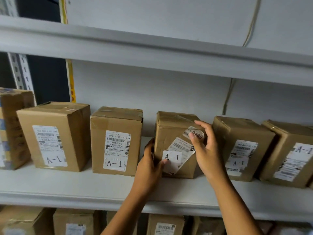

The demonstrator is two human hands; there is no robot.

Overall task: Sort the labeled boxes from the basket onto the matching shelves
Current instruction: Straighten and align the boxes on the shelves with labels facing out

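From the head camera we are looking at a grey shelf [84,180] carrying a row of cardboard boxes, most showing an A-1 label. We are standing one A-1 box [171,133] upright on it, in the gap between the box with the K15 label [116,141] and another A-1 box [242,148], touching neither. Our left hand [149,164] is gripping its lower left edge, thumb lying on the white tag, fingers curled behind the side. Our right hand [205,146] is hovering at its upper right corner, fingers loosely spread and bent. Whether they are touching the cardboard, we cannot tell. More boxes are sitting on the lower shelf [169,210].
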